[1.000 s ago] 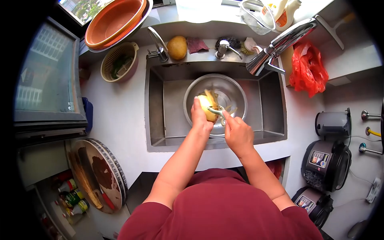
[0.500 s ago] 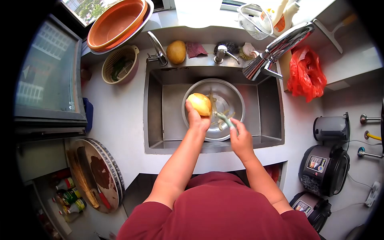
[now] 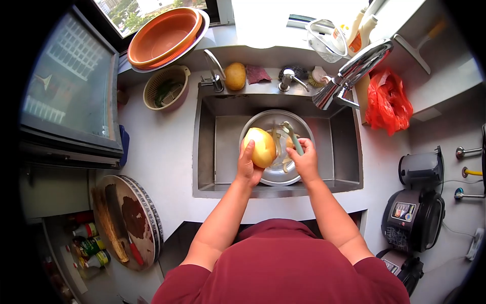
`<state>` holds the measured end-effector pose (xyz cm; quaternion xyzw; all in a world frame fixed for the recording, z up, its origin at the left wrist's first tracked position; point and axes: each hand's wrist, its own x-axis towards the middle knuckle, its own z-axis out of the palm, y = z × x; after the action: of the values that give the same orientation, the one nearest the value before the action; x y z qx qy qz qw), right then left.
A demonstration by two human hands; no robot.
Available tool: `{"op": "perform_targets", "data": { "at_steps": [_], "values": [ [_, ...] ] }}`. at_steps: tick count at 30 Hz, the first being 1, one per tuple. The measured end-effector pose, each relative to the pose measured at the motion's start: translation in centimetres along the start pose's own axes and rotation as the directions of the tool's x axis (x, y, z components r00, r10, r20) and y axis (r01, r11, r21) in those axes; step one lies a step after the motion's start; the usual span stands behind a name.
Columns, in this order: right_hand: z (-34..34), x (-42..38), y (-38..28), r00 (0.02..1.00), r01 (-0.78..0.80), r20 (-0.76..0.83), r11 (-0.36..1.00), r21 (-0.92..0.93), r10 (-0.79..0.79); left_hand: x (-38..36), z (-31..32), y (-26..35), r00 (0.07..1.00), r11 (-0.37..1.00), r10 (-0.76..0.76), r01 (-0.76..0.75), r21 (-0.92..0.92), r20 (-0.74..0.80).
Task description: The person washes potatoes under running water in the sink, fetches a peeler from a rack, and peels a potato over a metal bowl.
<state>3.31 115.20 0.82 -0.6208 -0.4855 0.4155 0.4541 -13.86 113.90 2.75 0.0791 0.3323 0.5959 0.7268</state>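
My left hand (image 3: 249,166) is wrapped round a big, smooth yellow fruit (image 3: 260,148), its thumb along the near left side. The fruit's surface looks pale and moist, as if peeled. In my right hand (image 3: 305,161) is a peeler with a green handle (image 3: 297,144); its head points up and away, apart from the fruit. Both hands are over a round metal bowl (image 3: 277,181) standing in the sink (image 3: 228,139). Strips of peel (image 3: 276,139) lie in the bowl, partly hidden behind the fruit and my right hand.
Behind the sink stand a faucet (image 3: 214,76), another yellow-brown fruit (image 3: 235,77), a maroon cloth (image 3: 257,74) and a soap dispenser (image 3: 287,80). A chrome tap (image 3: 349,71) reaches over the right rim. Left are a colander (image 3: 167,96) and a round chopping board (image 3: 134,213) with a knife.
The peeler has come away from beside the fruit and now points upward. My left hand has tilted the fruit. The whole view has shifted slightly.
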Motion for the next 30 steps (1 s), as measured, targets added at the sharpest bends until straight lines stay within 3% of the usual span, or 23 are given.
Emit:
{"op": "perform_targets", "data": {
  "at_steps": [2,5,8,9,13,16,19,22,26,30],
  "values": [
    [-1.5,0.8,0.4,0.997,0.073,-0.012,0.933,-0.352,-0.082,-0.9,-0.4,0.7,0.999,0.999,-0.036,0.035,0.019,0.040],
    [-2.1,0.4,-4.3,0.983,0.170,0.106,0.963,-0.208,-0.150,-0.5,-1.7,0.8,0.993,0.998,-0.049,0.045,0.041,0.107],
    [-1.9,-0.8,-9.8,0.917,0.356,0.332,0.831,-0.427,-0.222,-0.7,-1.9,0.5,0.991,0.996,-0.002,-0.010,0.091,0.133],
    [-1.6,-0.8,-10.3,0.869,0.489,0.340,0.731,-0.476,-0.359,-0.7,-1.5,0.6,0.989,0.992,0.023,-0.041,0.122,0.144],
    [-1.1,-1.0,-11.9,0.875,0.472,0.402,0.649,-0.596,-0.268,-0.2,-1.7,0.8,0.968,0.994,0.054,-0.076,0.080,0.244],
    [-0.9,-1.8,-11.9,0.883,0.467,0.383,0.602,-0.648,-0.272,0.3,-1.0,0.5,0.978,0.979,0.132,-0.155,0.132,0.163],
    [-0.6,-3.4,-11.0,0.888,0.459,0.342,0.569,-0.683,-0.306,0.6,-0.1,-0.2,0.992,0.989,0.119,-0.123,0.086,0.050],
    [-0.3,-5.1,-11.0,0.909,0.414,0.313,0.527,-0.742,-0.275,2.8,-1.5,-2.6,0.998,0.998,0.012,-0.017,-0.068,-0.060],
    [-0.7,-5.9,-9.3,0.910,0.411,0.302,0.511,-0.755,-0.285,3.1,-0.7,-3.2,0.982,0.997,-0.045,0.033,-0.069,-0.183],
    [-1.7,-6.9,-7.3,0.923,0.383,0.285,0.560,-0.735,-0.257,4.2,0.1,-3.3,0.885,0.945,-0.244,0.125,-0.302,-0.397]
  ]
}}
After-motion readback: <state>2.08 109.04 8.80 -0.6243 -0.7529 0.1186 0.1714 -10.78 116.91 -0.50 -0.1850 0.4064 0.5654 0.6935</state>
